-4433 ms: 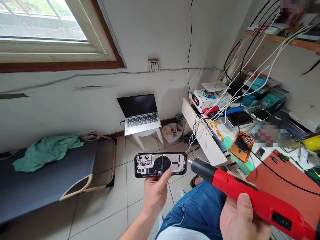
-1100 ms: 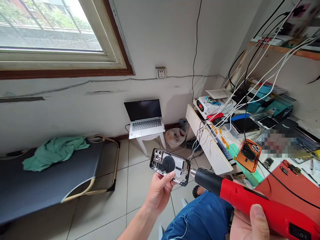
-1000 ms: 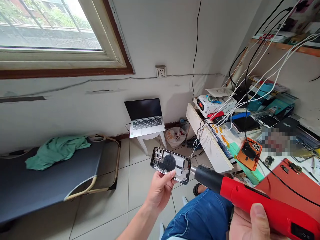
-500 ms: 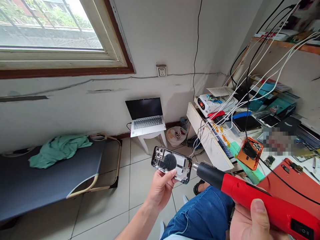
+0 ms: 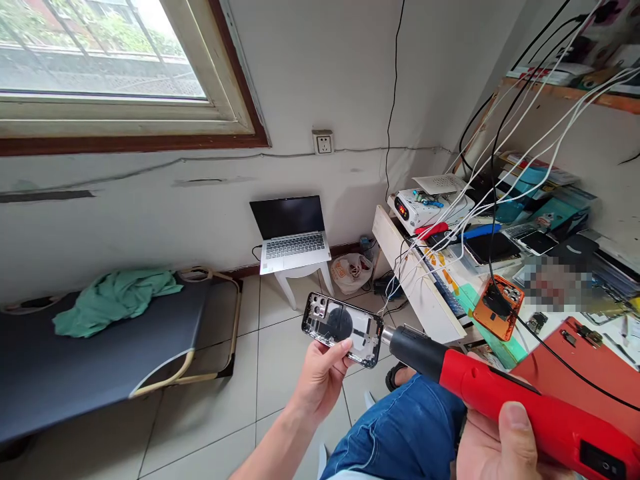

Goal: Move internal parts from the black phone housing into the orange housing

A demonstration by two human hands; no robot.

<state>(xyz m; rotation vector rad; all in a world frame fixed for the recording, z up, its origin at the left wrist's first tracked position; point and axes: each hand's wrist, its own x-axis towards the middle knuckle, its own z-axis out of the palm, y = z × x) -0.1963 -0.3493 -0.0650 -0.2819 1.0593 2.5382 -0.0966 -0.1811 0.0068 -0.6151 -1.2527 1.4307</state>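
Note:
My left hand (image 5: 325, 373) is closed on the lower edge of an opened phone housing (image 5: 363, 320), its thumb lying on the inner face. The housing has a dark round pad, camera openings at its left end and a black rim. In my right hand (image 5: 500, 440) is a red heat gun (image 5: 530, 400) with a black front and a metal nozzle (image 5: 387, 335). The nozzle points left at the housing's right end, very close to it; I cannot tell whether they touch. A switch shows near the gun's rear.
At right stands a cluttered desk (image 5: 420, 283) with an orange phone housing (image 5: 500, 308), a red mat (image 5: 590, 373) and a white powered device (image 5: 430, 207). White cables (image 5: 540, 147) hang across it. A laptop (image 5: 295, 237) sits on a white stool; a folding cot (image 5: 125, 347) is at left.
The heat gun's nozzle has shifted slightly left, closer to the housing's right end. My left hand holds the housing nearly still. The view has shifted very slightly.

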